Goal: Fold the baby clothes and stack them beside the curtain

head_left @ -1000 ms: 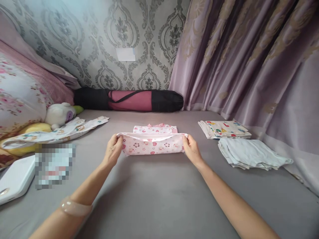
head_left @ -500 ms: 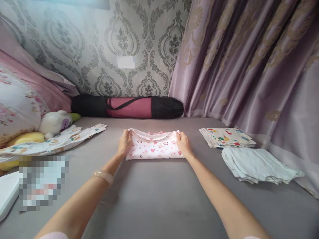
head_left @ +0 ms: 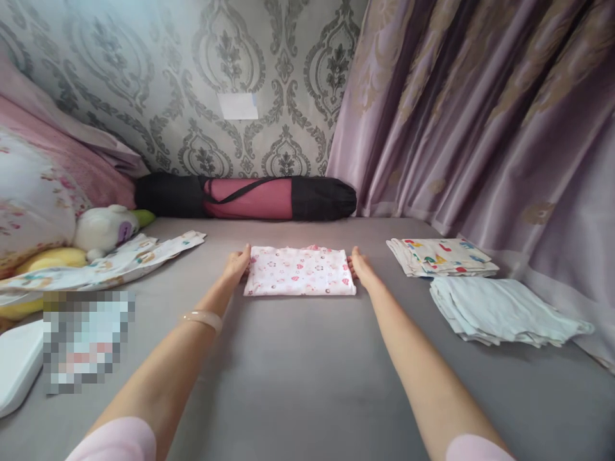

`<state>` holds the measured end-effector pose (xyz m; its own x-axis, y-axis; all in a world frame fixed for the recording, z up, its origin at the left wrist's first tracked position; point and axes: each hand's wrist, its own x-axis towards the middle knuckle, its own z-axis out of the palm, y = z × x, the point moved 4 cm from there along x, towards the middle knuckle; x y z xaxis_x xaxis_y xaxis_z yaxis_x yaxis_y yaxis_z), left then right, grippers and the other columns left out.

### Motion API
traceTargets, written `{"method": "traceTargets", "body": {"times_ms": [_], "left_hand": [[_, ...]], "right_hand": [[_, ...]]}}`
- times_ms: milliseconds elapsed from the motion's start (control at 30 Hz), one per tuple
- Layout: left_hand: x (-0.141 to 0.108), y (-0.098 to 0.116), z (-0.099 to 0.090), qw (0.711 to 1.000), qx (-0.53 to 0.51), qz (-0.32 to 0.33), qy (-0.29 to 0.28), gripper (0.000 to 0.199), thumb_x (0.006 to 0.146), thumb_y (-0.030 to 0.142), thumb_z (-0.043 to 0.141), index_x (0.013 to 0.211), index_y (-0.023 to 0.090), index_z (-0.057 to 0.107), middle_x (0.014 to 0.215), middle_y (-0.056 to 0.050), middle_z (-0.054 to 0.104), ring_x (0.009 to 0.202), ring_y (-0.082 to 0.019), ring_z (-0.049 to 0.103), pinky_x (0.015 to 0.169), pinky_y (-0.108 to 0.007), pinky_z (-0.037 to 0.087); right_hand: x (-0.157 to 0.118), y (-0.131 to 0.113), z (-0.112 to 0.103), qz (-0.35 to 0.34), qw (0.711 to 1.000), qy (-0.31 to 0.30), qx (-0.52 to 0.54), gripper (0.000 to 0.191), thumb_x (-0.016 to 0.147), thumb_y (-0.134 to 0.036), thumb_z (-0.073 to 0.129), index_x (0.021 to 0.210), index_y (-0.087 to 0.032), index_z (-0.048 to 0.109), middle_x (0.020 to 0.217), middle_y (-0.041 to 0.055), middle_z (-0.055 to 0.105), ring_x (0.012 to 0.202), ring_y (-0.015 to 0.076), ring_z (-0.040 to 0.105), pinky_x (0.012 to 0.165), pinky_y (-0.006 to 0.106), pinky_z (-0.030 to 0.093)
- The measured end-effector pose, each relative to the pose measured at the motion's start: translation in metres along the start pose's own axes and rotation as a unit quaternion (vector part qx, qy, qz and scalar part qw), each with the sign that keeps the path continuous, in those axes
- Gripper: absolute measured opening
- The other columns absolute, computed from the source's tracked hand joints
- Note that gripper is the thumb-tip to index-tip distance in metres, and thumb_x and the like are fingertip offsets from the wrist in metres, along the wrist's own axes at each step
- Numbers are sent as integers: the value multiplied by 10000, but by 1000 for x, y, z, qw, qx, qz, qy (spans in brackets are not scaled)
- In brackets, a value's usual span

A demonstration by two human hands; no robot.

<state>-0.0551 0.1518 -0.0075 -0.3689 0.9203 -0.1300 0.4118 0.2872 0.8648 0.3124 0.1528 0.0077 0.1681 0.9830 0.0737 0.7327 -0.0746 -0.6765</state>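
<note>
A white cloth with pink and red prints (head_left: pixel 302 272) lies folded into a flat rectangle on the grey sheet (head_left: pixel 298 371). At its left edge is my left hand (head_left: pixel 237 264), thumb up, with the other fingers partly hidden beside the cloth. My right hand (head_left: pixel 359 265) is at the right edge, its thumb raised and its fingertips next to the fabric. Neither thumb presses on the cloth's top, and the hands look loosely open.
At the right lie a folded colourful-print cloth (head_left: pixel 444 257) and a pale stack of cloths (head_left: pixel 507 310). A printed garment (head_left: pixel 144 259), plush toy (head_left: pixel 106 229) and white object (head_left: pixel 22 365) are at the left. Behind lies a black and maroon roll bag (head_left: pixel 247 198).
The cloth's far edge has come down and now lies flat, closing the sagging opening. Both hands have loosened their grip and moved slightly outward.
</note>
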Motion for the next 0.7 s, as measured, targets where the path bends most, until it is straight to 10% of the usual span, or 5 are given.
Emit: {"method": "traceTargets", "body": {"times_ms": [200, 367, 700], "left_hand": [[-52, -16, -33, 994, -70, 9, -86, 544, 690, 664, 667, 822, 141, 598, 701, -32, 629, 620, -145, 590, 596, -251, 478], [-91, -29, -50, 991, 62, 54, -107, 600, 600, 711, 684, 808, 148, 686, 596, 23, 551, 546, -115, 456, 490, -225, 297], [-99, -29, -30, 987, 125, 61, -82, 481, 630, 636, 629, 730, 167, 674, 499, 17, 496, 485, -137, 436, 470, -241, 279]], "right_hand": [[-46, 24, -24, 171, 950, -73, 251, 379, 1024, -348, 361, 840, -132, 612, 710, 60, 672, 508, 93, 585, 451, 173, 452], [-89, 28, -30, 123, 963, -139, 195, 232, 937, -287, 572, 754, -146, 588, 569, -38, 577, 366, 28, 406, 313, 139, 242], [-103, 18, -11, 116, 968, -150, 166, 384, 855, -549, 623, 879, -166, 598, 511, -42, 602, 318, 49, 408, 290, 155, 214]]}}
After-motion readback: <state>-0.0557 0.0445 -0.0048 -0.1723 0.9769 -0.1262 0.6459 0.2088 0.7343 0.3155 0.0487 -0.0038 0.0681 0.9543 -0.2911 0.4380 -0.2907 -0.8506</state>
